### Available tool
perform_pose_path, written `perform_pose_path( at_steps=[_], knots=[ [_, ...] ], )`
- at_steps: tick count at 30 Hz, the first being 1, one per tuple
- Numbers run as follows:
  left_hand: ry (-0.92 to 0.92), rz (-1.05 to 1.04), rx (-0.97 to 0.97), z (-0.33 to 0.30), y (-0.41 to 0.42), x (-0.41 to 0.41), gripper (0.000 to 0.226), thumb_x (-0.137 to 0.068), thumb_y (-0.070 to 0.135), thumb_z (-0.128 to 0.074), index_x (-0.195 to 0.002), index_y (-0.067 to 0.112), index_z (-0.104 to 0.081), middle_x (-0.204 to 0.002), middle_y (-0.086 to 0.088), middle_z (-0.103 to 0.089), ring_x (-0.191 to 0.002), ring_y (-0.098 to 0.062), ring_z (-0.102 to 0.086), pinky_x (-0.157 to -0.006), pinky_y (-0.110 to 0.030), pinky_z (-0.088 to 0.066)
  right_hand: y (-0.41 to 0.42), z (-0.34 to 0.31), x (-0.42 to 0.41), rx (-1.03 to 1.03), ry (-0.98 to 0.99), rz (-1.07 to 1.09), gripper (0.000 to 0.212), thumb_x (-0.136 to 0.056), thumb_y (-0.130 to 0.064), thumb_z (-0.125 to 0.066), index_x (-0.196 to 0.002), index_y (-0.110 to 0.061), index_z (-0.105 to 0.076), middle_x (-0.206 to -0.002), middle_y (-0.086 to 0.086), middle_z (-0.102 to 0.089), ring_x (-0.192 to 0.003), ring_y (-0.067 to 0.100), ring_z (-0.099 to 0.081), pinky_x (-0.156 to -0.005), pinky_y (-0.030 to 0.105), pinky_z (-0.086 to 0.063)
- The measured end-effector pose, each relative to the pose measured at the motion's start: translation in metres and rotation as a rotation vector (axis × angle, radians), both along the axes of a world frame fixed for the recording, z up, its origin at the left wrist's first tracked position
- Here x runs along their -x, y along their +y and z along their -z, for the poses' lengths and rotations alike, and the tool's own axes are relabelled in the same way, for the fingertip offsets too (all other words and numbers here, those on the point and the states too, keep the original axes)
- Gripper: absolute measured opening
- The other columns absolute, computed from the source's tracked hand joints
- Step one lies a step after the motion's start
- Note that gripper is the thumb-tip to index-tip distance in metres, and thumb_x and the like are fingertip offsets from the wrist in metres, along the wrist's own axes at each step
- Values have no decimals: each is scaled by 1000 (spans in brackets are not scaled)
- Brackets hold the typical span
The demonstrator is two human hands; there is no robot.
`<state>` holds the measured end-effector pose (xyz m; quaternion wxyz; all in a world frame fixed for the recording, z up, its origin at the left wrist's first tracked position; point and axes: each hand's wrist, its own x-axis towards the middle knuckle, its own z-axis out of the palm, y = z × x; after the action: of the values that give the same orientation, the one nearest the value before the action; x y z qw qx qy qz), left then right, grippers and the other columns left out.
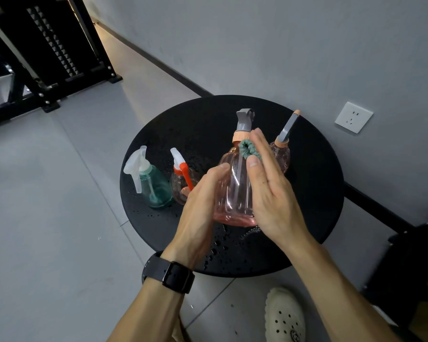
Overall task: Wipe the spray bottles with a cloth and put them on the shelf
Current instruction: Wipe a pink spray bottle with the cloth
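A large pink spray bottle (234, 186) with a grey head stands on the round black table (200, 119), held between both hands. My left hand (203, 208) grips its left side, thumb lying across the front. My right hand (269, 191) presses a small green cloth (248, 148) flat against the bottle's upper right side, fingers straight. A second pink bottle (282, 154) with a grey head stands behind my right hand. A small pink bottle with an orange trigger (181, 178) and a green bottle with a white trigger (153, 186) stand to the left.
Water drops lie on the table top near its front edge. A black metal shelf frame (47, 53) stands on the grey floor at the far left. A wall with a white socket (353, 117) runs behind the table. A pale shoe (284, 317) shows below.
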<state>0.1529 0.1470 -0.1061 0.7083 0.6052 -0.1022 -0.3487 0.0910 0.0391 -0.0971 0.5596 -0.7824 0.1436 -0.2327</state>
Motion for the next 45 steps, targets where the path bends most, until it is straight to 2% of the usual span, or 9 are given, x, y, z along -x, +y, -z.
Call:
perform_pose_path(
  at_steps=[3, 9, 14, 22, 26, 28, 33, 41, 45],
  knots=[
    [10, 51, -36, -1, -1, 1, 51, -93, 52, -46, -112, 10, -69, -105, -10, -72, -91, -28, -69, -88, -54, -56, -2, -3, 1, 35, 17, 1, 46, -105, -31, -29, -151, -31, -24, -158, -21, -17, -138, -17, -14, -110, 7, -21],
    [38, 71, -35, -1, -6, 6, 55, -93, 54, -42, -110, 9, -69, -96, -14, -72, -83, -25, -69, -75, -45, -55, -2, 0, -2, 300, 80, 0, 52, -102, -38, -24, -152, -29, -19, -157, -23, -10, -144, -8, -6, -121, 30, -19],
    [34, -44, 23, -6, -7, 6, 40, -94, 46, -46, -91, 15, -70, -78, -1, -68, -68, -17, -66, -58, -32, -49, 10, 6, -3, 399, 65, 7, 53, -103, -39, -22, -153, -27, -12, -159, -19, -3, -147, -2, 1, -121, 24, -10],
    [78, -179, 115, -6, -3, -2, 33, -94, 44, -50, -94, 16, -69, -85, -1, -64, -81, -15, -62, -72, -30, -49, 33, 17, -2, 555, 20, 72, 53, -104, -36, -21, -152, -17, -13, -162, -4, -10, -150, 15, 1, -121, 30, -10],
    [37, -141, 89, -9, -3, 0, 42, -99, 43, -42, -70, 19, -62, -60, 8, -57, -49, -5, -54, -43, -16, -41, 33, 14, -3, 542, 8, 66, 53, -104, -34, -23, -152, -15, -17, -161, -5, -11, -150, 14, 0, -121, 31, -12],
    [29, -120, 79, -11, -4, 1, 45, -100, 41, -41, -62, 23, -58, -54, 10, -52, -43, -4, -49, -38, -16, -36, 29, 11, -3, 534, -6, 66, 52, -104, -33, -24, -152, -13, -20, -161, -6, -11, -150, 13, 1, -121, 30, -10],
    [6, -80, 59, -9, -6, 4, 50, -100, 43, -40, -58, 25, -62, -56, 9, -56, -48, -5, -54, -45, -21, -41, 19, 2, -7, 497, 4, 55, 54, -102, -36, -21, -152, -15, -19, -160, -8, -8, -149, 7, 4, -120, 20, -2],
    [79, -130, 161, -5, -5, 3, 43, -100, 45, -48, -116, 12, -70, -104, -7, -71, -96, -21, -69, -78, -35, -53, 18, 1, -5, 470, 22, 15, 54, -102, -37, -22, -152, -18, -22, -161, -6, -18, -148, 3, -6, -120, 23, -12],
    [118, -186, 220, -5, -5, 1, 44, -100, 43, -48, -116, 8, -69, -102, -10, -68, -92, -23, -67, -82, -35, -55, 23, 3, -4, 492, 20, 36, 54, -102, -34, -24, -153, -16, -22, -161, -5, -18, -149, 7, -7, -120, 26, -13]
  ],
)
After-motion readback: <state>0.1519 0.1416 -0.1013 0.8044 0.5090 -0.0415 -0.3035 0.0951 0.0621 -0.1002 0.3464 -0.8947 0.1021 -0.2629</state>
